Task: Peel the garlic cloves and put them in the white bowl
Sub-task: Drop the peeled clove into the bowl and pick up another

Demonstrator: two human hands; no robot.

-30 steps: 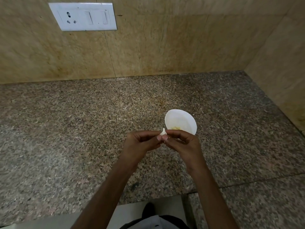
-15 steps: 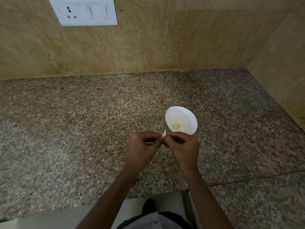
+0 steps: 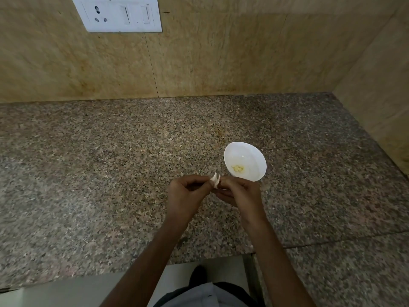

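Garlic clove [image 3: 215, 180], head view: pinched between left hand [image 3: 188, 193] and right hand [image 3: 239, 192] above the granite counter [image 3: 110, 173], just beside the white bowl [image 3: 245, 161]. Peeling is apparently under way; next, strip the skin and drop the clove in.

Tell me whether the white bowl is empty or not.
Not empty: the white bowl holds a small yellowish clump at its bottom, likely peeled garlic.

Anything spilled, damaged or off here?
Only a faint rusty stain on the granite counter behind the white bowl. Bowl upright, peeled garlic inside; left hand and right hand pinch a garlic clove.
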